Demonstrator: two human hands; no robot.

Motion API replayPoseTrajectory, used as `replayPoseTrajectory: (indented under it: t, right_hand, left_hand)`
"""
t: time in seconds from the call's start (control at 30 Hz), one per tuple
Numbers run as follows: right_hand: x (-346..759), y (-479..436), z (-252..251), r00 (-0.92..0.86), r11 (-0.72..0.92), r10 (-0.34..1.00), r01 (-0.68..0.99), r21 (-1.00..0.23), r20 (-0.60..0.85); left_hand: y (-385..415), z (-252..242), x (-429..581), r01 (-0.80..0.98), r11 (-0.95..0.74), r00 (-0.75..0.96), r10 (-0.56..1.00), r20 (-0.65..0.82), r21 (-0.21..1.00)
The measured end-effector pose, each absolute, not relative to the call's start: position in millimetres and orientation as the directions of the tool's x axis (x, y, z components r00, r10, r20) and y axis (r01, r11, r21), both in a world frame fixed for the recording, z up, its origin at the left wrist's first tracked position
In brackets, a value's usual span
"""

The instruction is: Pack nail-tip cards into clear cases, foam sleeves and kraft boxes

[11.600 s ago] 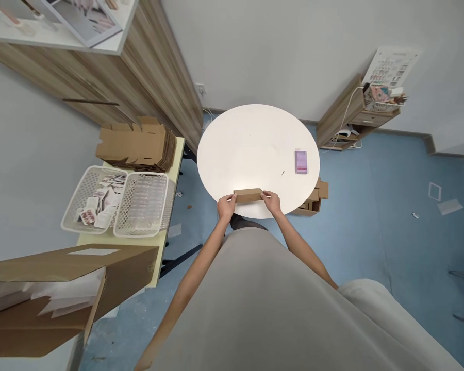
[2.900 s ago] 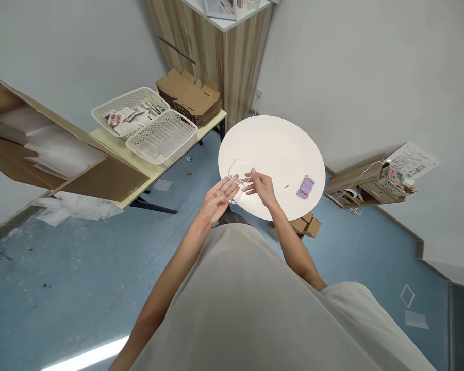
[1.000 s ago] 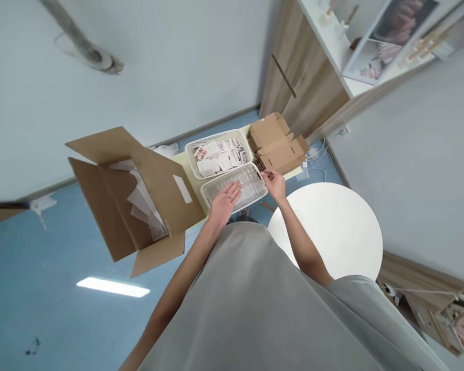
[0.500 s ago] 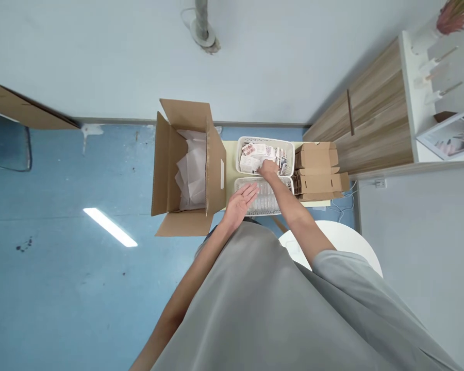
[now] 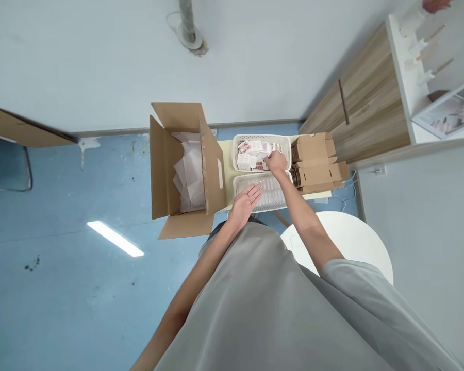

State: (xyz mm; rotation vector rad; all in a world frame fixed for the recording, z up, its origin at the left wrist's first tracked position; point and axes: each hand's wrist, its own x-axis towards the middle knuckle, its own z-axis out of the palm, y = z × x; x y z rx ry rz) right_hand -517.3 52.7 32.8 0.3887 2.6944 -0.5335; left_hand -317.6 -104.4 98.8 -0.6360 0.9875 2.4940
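Observation:
My right hand (image 5: 277,162) reaches into the far white basket (image 5: 237,166), where small printed packets (image 5: 247,161) lie in a loose heap. Its fingers are pinched together low over the packets; whatever is between the fingertips is too small to make out. My left hand (image 5: 243,206) is open, palm up with the fingers stretched out, at the left part of the near white basket (image 5: 239,181). Clear plastic pieces (image 5: 272,191) stand in rows in that basket, beside my left fingertips.
A large open cardboard box (image 5: 215,170) holding white sheets (image 5: 191,172) stands left of the baskets. Folded cardboard boxes (image 5: 317,162) lie to their right on the pale yellow table (image 5: 227,149). A round white table (image 5: 351,242) is near my right arm, a wooden cabinet (image 5: 371,93) behind it.
My right hand has shifted slightly right within the packet basket, uncovering more packets at its left. My left hand stays open, palm up. The whole view has tilted a little.

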Motion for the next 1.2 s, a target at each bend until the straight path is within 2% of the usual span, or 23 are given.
replayPoseTrajectory:
  t: [0.13,0.2,0.27,0.4,0.53,0.63,0.8,1.0,1.1,1.2]
  right_hand:
    - [-468,98,58,-0.912,0.661,0.246,0.406,-0.631,-0.329]
    - [-423,120,68,-0.903,0.461,0.278,0.424,-0.780,-0.327]
    - [-370,133,79,-0.879,0.247,0.325,0.436,-0.865,-0.350]
    - [-269,129,99,-0.768,-0.080,0.453,0.471,-0.878,-0.453]
    - [-200,98,114,-0.648,-0.246,0.551,0.476,-0.844,-0.526]
    - [-165,77,121,-0.583,-0.270,0.631,0.454,-0.849,-0.512]
    - [-111,52,124,-0.430,-0.222,0.802,0.431,-0.875,-0.416]
    - [-61,28,123,-0.338,-0.142,0.883,0.468,-0.872,-0.325]
    - [-49,27,127,-0.325,-0.078,0.908,0.488,-0.869,-0.264]
    - [-42,34,140,-0.342,0.124,0.936,0.544,-0.830,-0.085]
  left_hand:
    - [-81,89,-317,-0.583,-0.602,-0.782,0.233,-0.578,0.546]
    - [-70,86,-313,-0.626,-0.541,-0.759,0.255,-0.600,0.562]
    - [-62,84,-308,-0.662,-0.476,-0.739,0.286,-0.609,0.579]
    - [-55,81,-294,-0.726,-0.310,-0.688,0.348,-0.637,0.614]
    - [-59,74,-273,-0.746,-0.175,-0.648,0.418,-0.637,0.643]
    - [-64,67,-251,-0.767,-0.115,-0.601,0.476,-0.642,0.632]
    - [-67,59,-206,-0.777,-0.032,-0.526,0.584,-0.619,0.629]
    - [-68,53,-172,-0.705,0.049,-0.503,0.669,-0.547,0.707]
    - [-62,51,-169,-0.598,0.078,-0.543,0.693,-0.474,0.798]
    - [-56,56,-171,-0.335,0.095,-0.603,0.743,-0.290,0.937]
